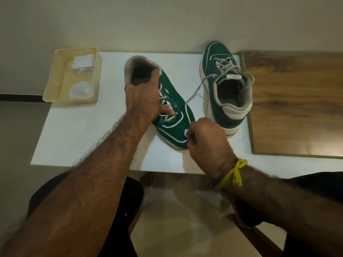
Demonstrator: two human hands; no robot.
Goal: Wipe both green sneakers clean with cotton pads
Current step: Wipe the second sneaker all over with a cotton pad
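Left hand (143,97) is gripping the near sneaker's (172,127) collar; right hand (206,138) is pinching a cotton pad (186,133) against its toe, 6 o'clock end.

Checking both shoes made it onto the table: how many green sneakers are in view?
2. One sneaker sits mid-table, gripped by the left hand; the other sneaker stands upright to its right, untouched.

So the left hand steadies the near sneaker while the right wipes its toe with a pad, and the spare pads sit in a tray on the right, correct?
Not quite: the head view shows the tray of spare pads on the left. The rest holds: left hand, near sneaker, right hand, pad.
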